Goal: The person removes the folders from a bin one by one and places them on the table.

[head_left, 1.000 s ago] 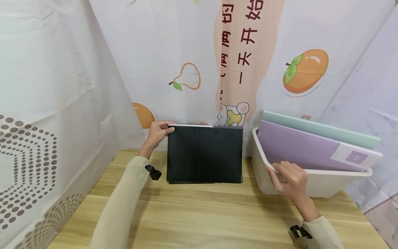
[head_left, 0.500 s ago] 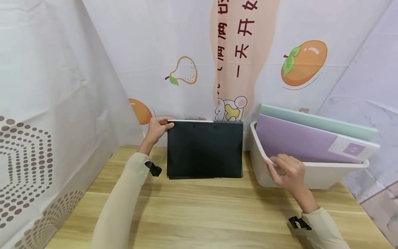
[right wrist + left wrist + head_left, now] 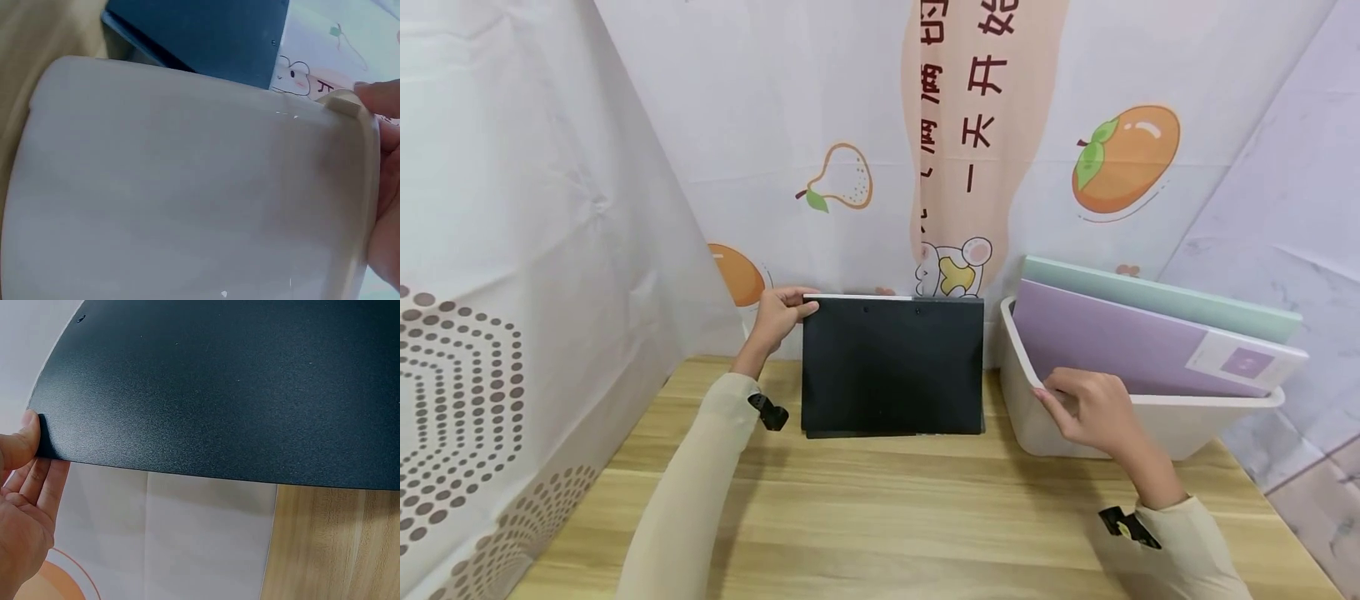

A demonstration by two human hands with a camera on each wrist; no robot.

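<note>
Left hand: the person's left hand (image 3: 778, 317) pinches the upper left corner of a black folder (image 3: 892, 367); thumb on the face, other fingers behind, as the left wrist view shows.
Black folder: above the wooden table (image 3: 865, 500), left of the bin, broad face toward the person; two small dark marks near the top edge, a pale strip along the left part of that edge. A second dark edge shows just below the front panel – in the right wrist view two layers stand parted at one end. Cannot tell whether the bottom touches the tabletop.
Right hand: the right hand (image 3: 1093, 408) grasps the rim of a white bin (image 3: 1195, 425) at its near left corner, fingers curled over the edge.
Bin contents: a lilac case (image 3: 1120, 342) in front, a mint case (image 3: 1165, 296) behind it; both rise above the rim and slope down to the right. Lilac one bears a pale label (image 3: 1213, 354) toward its right end.
Wrists: black band (image 3: 767, 412) on the left, another on the right; pale sleeves (image 3: 685, 492) on both arms.
Backdrop: white cloth (image 3: 737, 108) with fruit prints – peach band, dark red characters.
</note>
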